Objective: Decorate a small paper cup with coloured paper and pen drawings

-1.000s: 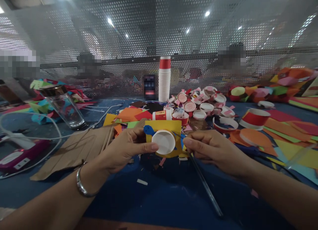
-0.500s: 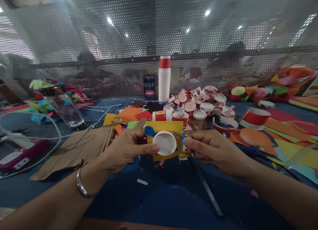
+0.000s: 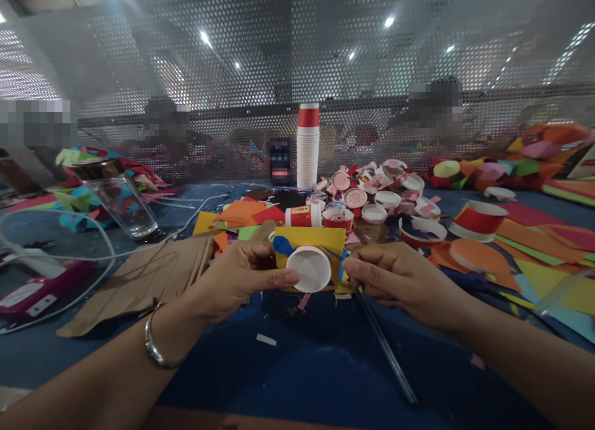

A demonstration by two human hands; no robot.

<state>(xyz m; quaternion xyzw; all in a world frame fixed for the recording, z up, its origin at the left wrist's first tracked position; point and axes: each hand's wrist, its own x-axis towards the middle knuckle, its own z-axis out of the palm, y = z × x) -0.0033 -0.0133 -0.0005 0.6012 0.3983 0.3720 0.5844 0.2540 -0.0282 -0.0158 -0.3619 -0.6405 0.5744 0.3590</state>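
Observation:
Above the table, my left hand (image 3: 253,272) grips a white round cup piece (image 3: 309,270), its thumb on the rim. Behind that piece is a sheet of yellow paper (image 3: 311,235) with a blue paper shape (image 3: 282,245) at its left. On the other side, my right hand (image 3: 390,278) is pinched at the yellow sheet's right edge. A thin dark tool (image 3: 333,253) runs from its fingers to behind the cup piece; its kind is unclear. Below this hand slants a long clear stick (image 3: 388,349); I cannot tell whether the hand holds it.
A tall stack of paper cups (image 3: 307,151) stands at the back, beside a heap of cut cup bases (image 3: 356,197). Cardboard (image 3: 144,278), a glass tumbler (image 3: 123,197) and a purple power strip (image 3: 44,290) are left. Coloured paper (image 3: 553,287) lies right. A perforated screen (image 3: 260,58) rises behind.
The yellow sheet has shifted slightly to the right and its lower edge now shows less below the cup piece. Both hands keep nearly the same place and grip.

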